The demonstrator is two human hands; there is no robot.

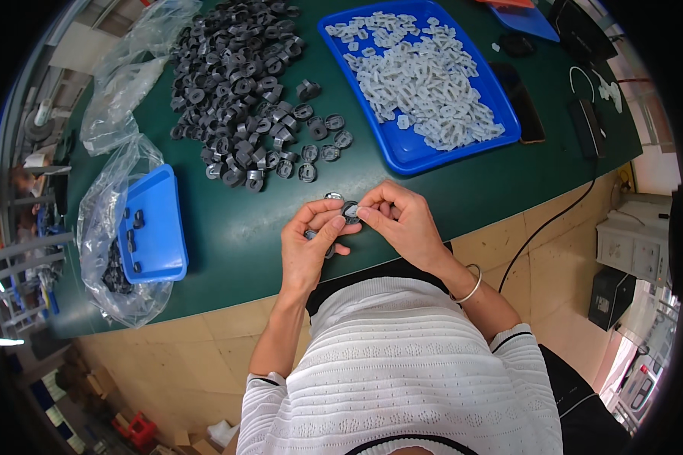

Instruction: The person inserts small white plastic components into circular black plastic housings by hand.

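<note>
Near the table's front edge, my left hand [311,241] pinches a small round black plastic part [350,214] between thumb and fingertips. My right hand [402,224] is closed on a small white plastic piece [360,213], held against the face of that round part. Another round part [310,235] shows partly under my left fingers. One more [334,196] lies just beyond my left fingertips, partly hidden. Farther off is a large heap of black round parts [235,83], several lying loose at its near right side. A blue tray [402,163] holds many small white pieces [425,83].
On the left, a smaller blue tray [163,227] with a few dark parts sits on a clear plastic bag [95,250]. A dark phone [525,106] lies beside the large tray. A black box with a cable [587,129] is at the right edge of the green table [235,235].
</note>
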